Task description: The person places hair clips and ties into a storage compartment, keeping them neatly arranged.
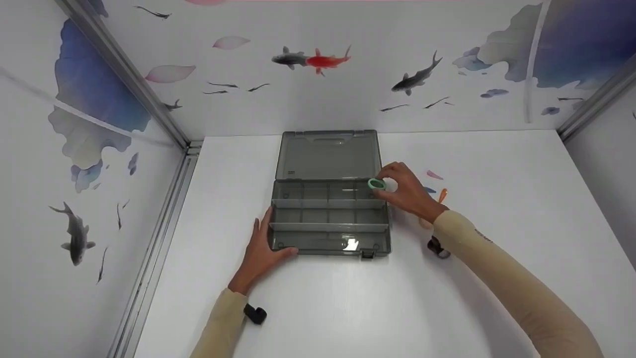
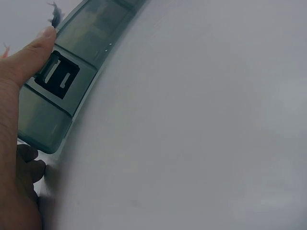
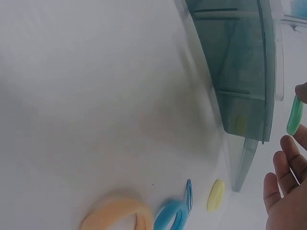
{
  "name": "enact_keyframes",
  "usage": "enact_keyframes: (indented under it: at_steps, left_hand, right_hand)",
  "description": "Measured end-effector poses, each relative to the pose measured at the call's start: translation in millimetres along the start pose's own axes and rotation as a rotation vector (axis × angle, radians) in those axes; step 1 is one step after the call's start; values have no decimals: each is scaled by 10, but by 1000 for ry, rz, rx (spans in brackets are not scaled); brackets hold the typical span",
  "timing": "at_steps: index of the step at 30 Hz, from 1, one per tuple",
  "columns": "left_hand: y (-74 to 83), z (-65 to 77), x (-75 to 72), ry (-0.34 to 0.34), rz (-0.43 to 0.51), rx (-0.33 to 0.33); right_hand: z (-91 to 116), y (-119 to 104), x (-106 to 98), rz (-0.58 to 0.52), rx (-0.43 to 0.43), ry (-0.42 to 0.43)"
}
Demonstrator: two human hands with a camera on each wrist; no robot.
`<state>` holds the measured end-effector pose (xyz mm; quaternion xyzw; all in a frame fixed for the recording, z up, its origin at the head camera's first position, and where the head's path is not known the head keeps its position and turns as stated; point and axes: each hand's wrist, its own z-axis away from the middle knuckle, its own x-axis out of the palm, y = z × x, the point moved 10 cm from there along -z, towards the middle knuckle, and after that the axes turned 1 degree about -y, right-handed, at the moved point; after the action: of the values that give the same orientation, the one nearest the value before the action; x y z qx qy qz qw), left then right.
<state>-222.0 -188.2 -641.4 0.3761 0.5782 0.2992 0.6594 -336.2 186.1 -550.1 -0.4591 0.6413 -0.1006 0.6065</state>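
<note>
A grey translucent compartment box [image 1: 328, 239] lies on the white table with its lid folded back. My left hand [image 1: 261, 252] rests at its front left corner, fingers along the left side and thumb on the front edge. In the left wrist view the thumb lies near the dark latch [image 2: 60, 74]. My right hand [image 1: 408, 190] pinches a green ring [image 3: 294, 116], which looks like a hair tie, above the box's back right compartment. A yellow band [image 3: 216, 195], a blue band [image 3: 180, 214] and a peach band [image 3: 115, 211] lie to the right of the box.
Beside my right wrist on the table are a pink clip-like piece [image 1: 434, 175], an orange piece [image 1: 443, 195] and a small blue piece [image 1: 430, 190], partly hidden by the hand. Thin dividers [image 1: 329, 227] split the box into several compartments. Printed panels stand at the back and sides.
</note>
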Motion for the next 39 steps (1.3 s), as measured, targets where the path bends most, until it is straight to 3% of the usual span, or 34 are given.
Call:
enact_keyframes:
  at_steps: [10,20,28,39]
  left_hand:
    - [16,-16,-6,5,13,1]
    - [17,-35,7,4,2,2]
    - [0,-27,3,3,-12,-9]
    - [2,-3,2,13,-7,3]
  right_hand:
    - [-186,-104,117,40,-52,-19]
    - [-358,-148,312,53,0,-123]
    - [-507,-312,455,126,-98,-152]
    - [-641,-485,705,181,-145,-228]
